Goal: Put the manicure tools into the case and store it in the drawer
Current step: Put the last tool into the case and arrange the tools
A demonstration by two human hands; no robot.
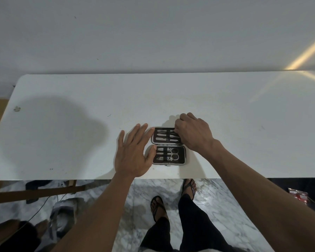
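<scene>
The manicure case [168, 145] lies open near the surface's [62, 124] front edge, tools strapped in both halves. The left hand [133, 151] is flat, fingers straight, touching the case's left side. The right hand [193, 132], fingers curled, seems to pinch a tool in the far half. That tool could slip its strap; closing early might jam it.

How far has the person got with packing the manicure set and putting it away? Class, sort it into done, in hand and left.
Done: tools sit under the straps in both halves of the open case on the table. In hand: the right hand curls over the far half's right end; the left hand lies flat against the left edge. Left: closing the case and storing it; no drawer shows.
</scene>
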